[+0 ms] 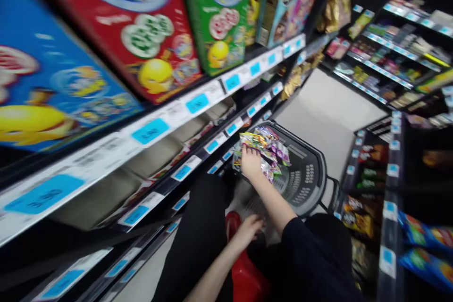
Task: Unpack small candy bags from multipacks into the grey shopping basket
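My right hand (pixel 250 163) reaches down onto a pile of small shiny snack packets (pixel 279 150), its fingers curled over a yellow and green packet at the pile's left side. The packets lie on a dark grey tray-like basket (pixel 304 188) with slots in its base. Lower down, between my knees, my left hand (pixel 252 227) hangs near a red seat (pixel 247 273). Its fingers are loosely bent and a little blurred, with nothing visible in them.
Large boxes in blue, red (pixel 155 33) and green stand on the left shelf (pixel 198 104), above lower shelves with blue price tags. More shelves (pixel 392 56) with small goods rise at the far right. Snack bags (pixel 364 217) fill a rack close on my right.
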`<action>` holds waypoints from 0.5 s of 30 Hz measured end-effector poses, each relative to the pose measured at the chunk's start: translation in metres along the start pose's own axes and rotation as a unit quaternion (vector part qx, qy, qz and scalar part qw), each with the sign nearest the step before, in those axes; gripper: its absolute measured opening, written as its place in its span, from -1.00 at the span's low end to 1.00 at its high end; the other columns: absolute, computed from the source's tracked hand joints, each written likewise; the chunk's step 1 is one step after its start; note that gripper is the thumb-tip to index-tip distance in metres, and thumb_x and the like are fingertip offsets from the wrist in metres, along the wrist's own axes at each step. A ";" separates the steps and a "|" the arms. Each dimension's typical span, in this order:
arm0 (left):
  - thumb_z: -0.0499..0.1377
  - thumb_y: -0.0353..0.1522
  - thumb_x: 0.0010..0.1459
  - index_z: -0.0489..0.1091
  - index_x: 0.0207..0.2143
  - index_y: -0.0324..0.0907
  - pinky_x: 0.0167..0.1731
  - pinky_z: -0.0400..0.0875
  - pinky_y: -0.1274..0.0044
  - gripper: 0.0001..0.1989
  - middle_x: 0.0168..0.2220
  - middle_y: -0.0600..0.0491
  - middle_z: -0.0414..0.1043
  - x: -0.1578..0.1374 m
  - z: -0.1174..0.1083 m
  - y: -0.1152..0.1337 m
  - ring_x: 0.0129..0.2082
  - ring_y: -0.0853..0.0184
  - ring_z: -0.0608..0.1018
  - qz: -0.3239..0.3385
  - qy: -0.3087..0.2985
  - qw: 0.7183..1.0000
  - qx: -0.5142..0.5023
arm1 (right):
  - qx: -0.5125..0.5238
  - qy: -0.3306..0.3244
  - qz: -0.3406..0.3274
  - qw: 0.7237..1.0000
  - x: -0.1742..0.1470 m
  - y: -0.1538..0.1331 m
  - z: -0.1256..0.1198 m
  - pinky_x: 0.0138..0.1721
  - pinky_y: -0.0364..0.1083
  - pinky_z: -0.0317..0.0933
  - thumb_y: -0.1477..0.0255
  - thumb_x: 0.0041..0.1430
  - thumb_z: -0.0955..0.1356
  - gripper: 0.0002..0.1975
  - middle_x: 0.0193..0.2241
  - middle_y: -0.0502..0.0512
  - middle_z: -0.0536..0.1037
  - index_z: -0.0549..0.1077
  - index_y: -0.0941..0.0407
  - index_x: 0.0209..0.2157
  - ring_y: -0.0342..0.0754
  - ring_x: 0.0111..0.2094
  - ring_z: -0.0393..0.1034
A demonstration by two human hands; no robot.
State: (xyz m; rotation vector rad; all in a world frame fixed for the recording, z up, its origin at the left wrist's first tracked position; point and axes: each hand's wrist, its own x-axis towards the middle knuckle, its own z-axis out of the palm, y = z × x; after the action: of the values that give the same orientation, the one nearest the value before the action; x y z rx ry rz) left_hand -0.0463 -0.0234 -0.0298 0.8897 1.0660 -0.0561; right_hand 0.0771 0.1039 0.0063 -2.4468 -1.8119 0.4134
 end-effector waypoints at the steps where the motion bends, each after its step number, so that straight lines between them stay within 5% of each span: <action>1: 0.21 -0.27 -0.09 0.47 -0.31 -0.18 -0.38 0.38 0.42 -0.74 -0.28 -0.07 0.56 -0.001 -0.001 0.003 -0.31 0.14 0.56 0.003 -0.006 1.000 0.006 | 0.022 0.017 0.007 1.000 -0.025 0.005 -0.009 -0.04 0.11 0.24 0.34 0.25 0.29 -0.66 -0.06 0.26 0.46 0.34 0.21 0.01 0.09 -0.04 0.36; 5: 0.16 -0.11 -0.03 0.41 -0.16 -0.15 -0.18 0.43 0.36 -0.58 -0.03 -0.12 0.49 0.001 0.000 0.016 -0.04 0.06 0.51 0.017 -0.048 0.998 0.035 | 0.108 0.062 0.072 0.990 -0.177 0.033 -0.033 -0.12 -0.07 0.23 0.27 0.26 0.25 -0.78 -0.29 0.07 0.56 0.47 0.03 -0.19 -0.04 -0.20 0.42; 8: 0.21 -0.12 -0.04 0.37 -0.08 -0.21 -0.14 0.46 0.38 -0.49 0.03 -0.18 0.44 0.011 0.010 0.025 -0.05 0.09 0.53 0.001 -0.091 0.993 0.074 | 0.139 0.115 0.243 0.953 -0.314 0.049 -0.024 -0.15 -0.10 0.24 0.36 0.31 0.15 -0.70 -0.35 0.11 0.57 0.48 0.08 -0.29 -0.06 -0.26 0.43; 12: 0.26 -0.18 -0.06 0.44 -0.14 -0.22 -0.25 0.52 0.41 -0.57 -0.02 -0.17 0.49 0.018 0.027 0.022 -0.14 0.12 0.58 -0.025 -0.078 0.991 0.110 | 0.166 0.115 0.516 0.832 -0.469 0.062 0.037 -0.24 -0.04 0.29 0.43 0.35 0.02 -0.57 -0.37 0.18 0.54 0.44 0.15 -0.31 -0.01 -0.30 0.46; 15: 0.30 -0.17 -0.08 0.44 -0.13 -0.19 -0.27 0.51 0.44 -0.55 -0.04 -0.12 0.51 0.018 0.035 0.015 -0.14 0.14 0.58 -0.034 -0.088 0.983 0.159 | 0.241 0.011 0.611 0.754 -0.540 0.061 0.102 -0.38 -0.10 0.32 0.37 0.28 0.26 -0.78 -0.48 0.00 0.51 0.44 0.17 -0.38 -0.13 -0.47 0.44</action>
State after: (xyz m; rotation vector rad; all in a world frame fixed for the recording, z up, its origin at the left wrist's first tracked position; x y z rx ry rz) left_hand -0.0043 -0.0297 -0.0284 1.1131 0.9349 -0.3644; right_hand -0.0373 -0.4367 -0.0110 -2.7502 0.2147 0.7378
